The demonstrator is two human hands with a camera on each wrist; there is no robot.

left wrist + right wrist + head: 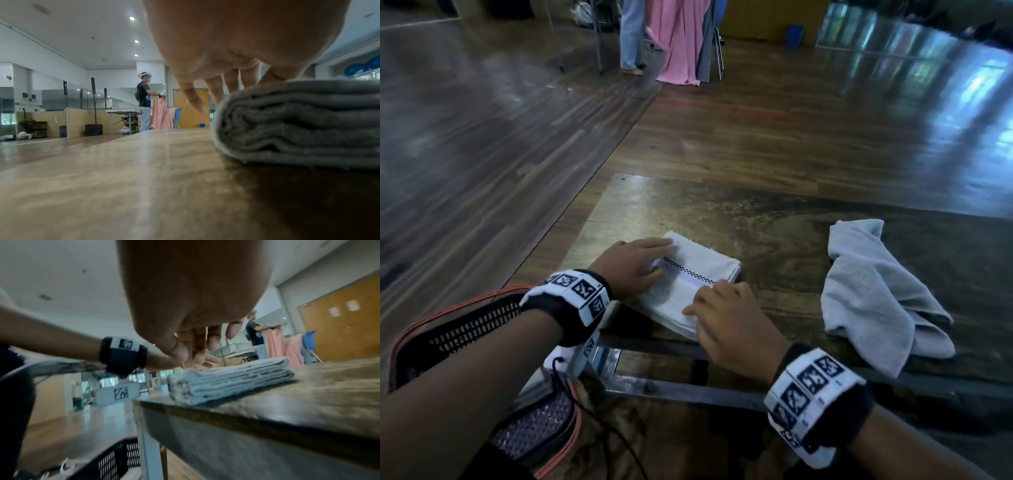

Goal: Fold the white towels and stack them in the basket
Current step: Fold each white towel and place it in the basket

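A folded white towel (698, 274) with a checkered stripe lies near the front left corner of the wooden table (774, 219). My left hand (637, 263) rests flat on its left part, fingers straight. My right hand (726, 315) lies on its near edge with the fingers stretched over the top. The left wrist view shows the towel's stacked layers (298, 125) under my fingertips (232, 84). In the right wrist view the folded towel (232, 379) sits at the table's edge. A second, crumpled white towel (873, 294) lies to the right. The black basket (462, 332) with an orange rim stands on the floor at the left.
Beyond the table, a person (145, 104) stands by a chair holding pink cloth (681, 41). The basket (115, 462) sits below the table's metal leg (150, 443). A black cord (599, 421) hangs under my left arm.
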